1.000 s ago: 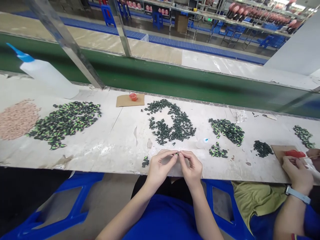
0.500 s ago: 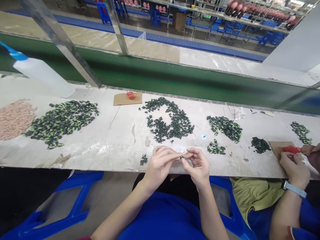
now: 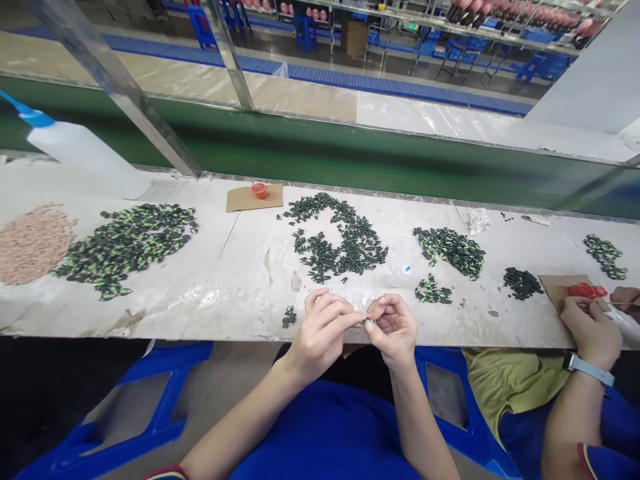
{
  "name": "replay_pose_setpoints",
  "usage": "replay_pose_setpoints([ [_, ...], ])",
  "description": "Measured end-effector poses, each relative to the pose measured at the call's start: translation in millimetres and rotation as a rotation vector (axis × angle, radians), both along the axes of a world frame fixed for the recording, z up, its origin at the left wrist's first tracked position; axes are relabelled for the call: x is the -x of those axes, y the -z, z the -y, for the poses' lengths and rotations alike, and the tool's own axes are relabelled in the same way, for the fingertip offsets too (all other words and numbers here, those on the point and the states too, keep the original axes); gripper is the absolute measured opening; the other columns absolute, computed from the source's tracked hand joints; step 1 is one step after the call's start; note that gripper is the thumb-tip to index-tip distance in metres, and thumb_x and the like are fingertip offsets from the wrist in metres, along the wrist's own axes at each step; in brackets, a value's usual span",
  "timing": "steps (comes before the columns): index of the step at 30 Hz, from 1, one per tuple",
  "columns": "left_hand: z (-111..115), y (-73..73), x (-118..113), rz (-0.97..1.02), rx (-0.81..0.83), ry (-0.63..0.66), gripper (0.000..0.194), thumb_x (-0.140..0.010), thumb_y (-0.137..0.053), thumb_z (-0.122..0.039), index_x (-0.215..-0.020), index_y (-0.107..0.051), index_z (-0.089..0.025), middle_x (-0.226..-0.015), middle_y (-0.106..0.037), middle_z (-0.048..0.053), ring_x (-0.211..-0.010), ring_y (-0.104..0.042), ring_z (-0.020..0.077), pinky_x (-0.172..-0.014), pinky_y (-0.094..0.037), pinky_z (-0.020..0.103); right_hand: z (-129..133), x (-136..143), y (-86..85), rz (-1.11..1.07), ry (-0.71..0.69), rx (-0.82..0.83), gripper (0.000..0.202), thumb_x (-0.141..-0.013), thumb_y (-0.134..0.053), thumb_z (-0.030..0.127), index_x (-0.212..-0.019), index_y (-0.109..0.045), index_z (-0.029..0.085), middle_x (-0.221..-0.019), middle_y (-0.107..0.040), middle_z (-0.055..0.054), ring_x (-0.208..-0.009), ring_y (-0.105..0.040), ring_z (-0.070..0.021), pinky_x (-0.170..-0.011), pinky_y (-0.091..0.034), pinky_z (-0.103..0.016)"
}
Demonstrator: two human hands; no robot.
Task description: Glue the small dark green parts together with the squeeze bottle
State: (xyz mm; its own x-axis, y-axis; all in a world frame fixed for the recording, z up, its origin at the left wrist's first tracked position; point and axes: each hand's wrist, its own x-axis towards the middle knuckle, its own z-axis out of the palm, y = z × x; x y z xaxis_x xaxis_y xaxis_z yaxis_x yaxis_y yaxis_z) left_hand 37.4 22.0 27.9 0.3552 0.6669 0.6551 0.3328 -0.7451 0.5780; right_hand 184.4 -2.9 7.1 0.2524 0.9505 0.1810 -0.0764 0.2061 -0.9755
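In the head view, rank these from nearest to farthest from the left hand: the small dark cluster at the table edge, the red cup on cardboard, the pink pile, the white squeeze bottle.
From the left hand:
1. Small dark cluster, just left at the table edge.
2. Red cup, behind on the cardboard.
3. Pink pile, far left.
4. White squeeze bottle, far left, at the back; close to the pink pile's distance.

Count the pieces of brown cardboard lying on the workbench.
2. One cardboard piece lies at the bench's far edge under a small red cup; the other cardboard piece is at far right, partly hidden by a co-worker's hand.

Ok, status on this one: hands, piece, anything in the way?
Left hand and right hand pinch one small dark piece together. Nothing between them.
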Motion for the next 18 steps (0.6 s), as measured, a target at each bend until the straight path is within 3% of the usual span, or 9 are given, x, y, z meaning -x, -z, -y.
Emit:
replay_pose_setpoints([
  [4, 3, 5.7, -4, -0.044, 0.000, -0.004, 0.032, -0.089, -0.043, -0.004, -0.098, -0.065, -0.026, -0.073, -0.068, -0.001, -0.076, -0.061, 0.0139, -0.091, -0.034, 0.034, 1, -7, 5.2, 0.022, -0.052, 0.022, 0.027, -0.069, -0.072, 0.038, -0.086, -0.058, 0.023, -0.061, -0.058, 0.003, -0.055, -0.058, -0.0124, -0.053, -0.052, -0.024],
  [8, 5, 18.5, -15, -0.125, 0.130, 0.007, 0.028, -0.092, -0.045, -0.011, -0.107, -0.064, -0.025, -0.084, -0.071, 0.001, -0.084, -0.063, 0.0156, -0.098, -0.030, 0.039, 6, -28, 6.3, 0.219, -0.063, 0.097, 0.016, -0.073, -0.069, 0.035, -0.081, -0.066, 0.021, -0.068, -0.064, -0.001, -0.061, -0.061, -0.0146, -0.057, -0.052, -0.027],
  [10, 4, 24.6, -13, -0.178, 0.197, -0.023, 0.026, -0.093, -0.047, -0.017, -0.113, -0.062, -0.024, -0.095, -0.073, 0.004, -0.093, -0.063, 0.0186, -0.101, -0.029, 0.042, 9, -46, 8.2, 0.362, 0.034, 0.122, 0.014, -0.075, -0.066, 0.033, -0.079, -0.068, 0.020, -0.071, -0.066, -0.003, -0.064, -0.062, -0.0159, -0.061, -0.052, -0.029],
  [12, 2, 29.4, -1, -0.219, 0.239, -0.130, 0.026, -0.092, -0.049, -0.023, -0.115, -0.061, -0.022, -0.103, -0.072, 0.008, -0.101, -0.061, 0.0228, -0.101, -0.030, 0.046, 11, -69, 11.9, 0.497, 0.220, 0.145, 0.016, -0.075, -0.065, 0.034, -0.077, -0.068, 0.019, -0.075, -0.067, -0.004, -0.064, -0.061, -0.0163, -0.062, -0.052, -0.031],
  [15, 1, 35.5, 32, -0.271, 0.283, -0.374, 0.025, -0.089, -0.053, -0.031, -0.109, -0.065, -0.021, -0.101, -0.072, 0.010, -0.102, -0.060, 0.0285, -0.095, -0.035, 0.048, 9, -102, 19.0, 0.681, 0.506, 0.193, 0.023, -0.076, -0.062, 0.037, -0.084, -0.069, 0.017, -0.078, -0.067, -0.007, -0.063, -0.060, -0.0179, -0.067, -0.052, -0.036],
  [18, 0, 42.3, 63, -0.345, 0.334, -0.543, 0.023, -0.087, -0.054, -0.036, -0.096, -0.069, -0.021, -0.096, -0.072, 0.010, -0.094, -0.060, 0.0312, -0.083, -0.040, 0.045, 1, -119, 23.7, 0.838, 0.640, 0.205, 0.029, -0.076, -0.059, 0.039, -0.088, -0.069, 0.015, -0.084, -0.067, -0.010, -0.066, -0.061, -0.0201, -0.070, -0.052, -0.038],
])
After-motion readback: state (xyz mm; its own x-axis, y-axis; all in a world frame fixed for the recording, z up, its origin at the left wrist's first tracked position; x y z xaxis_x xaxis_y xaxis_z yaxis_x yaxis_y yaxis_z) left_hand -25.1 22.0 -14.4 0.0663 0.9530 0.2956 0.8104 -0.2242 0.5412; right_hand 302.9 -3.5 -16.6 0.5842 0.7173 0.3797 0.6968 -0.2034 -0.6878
